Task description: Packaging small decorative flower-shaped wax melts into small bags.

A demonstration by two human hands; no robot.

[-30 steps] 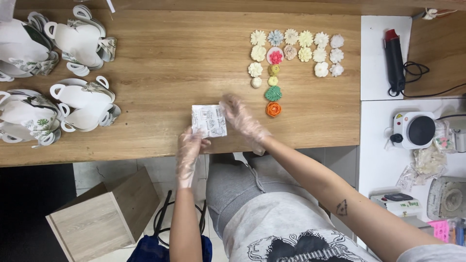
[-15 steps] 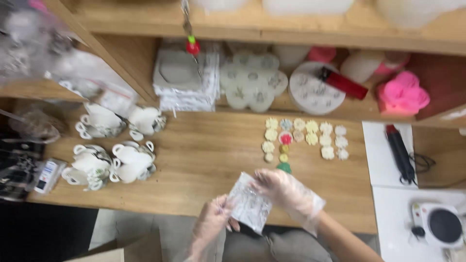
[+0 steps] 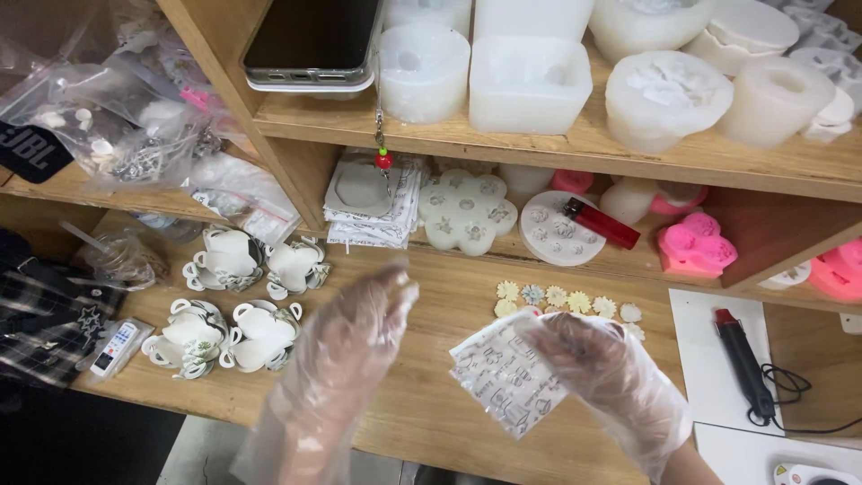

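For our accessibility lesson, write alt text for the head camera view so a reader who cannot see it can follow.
A right hand in a clear plastic glove holds a small printed packet above a wooden workbench; the gloved left hand is raised, open and blurred beside it. Behind are small moulded flowers, white teapot-shaped ceramics and shelves of silicone moulds.

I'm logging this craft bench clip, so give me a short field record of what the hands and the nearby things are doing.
right hand: gloved right hand holds a small clear patterned plastic packet
left hand: gloved left hand raised, empty, apart from the packet
desk: small pastel flower pieces, white ceramic teacups
shelf: white silicone moulds, red lighter
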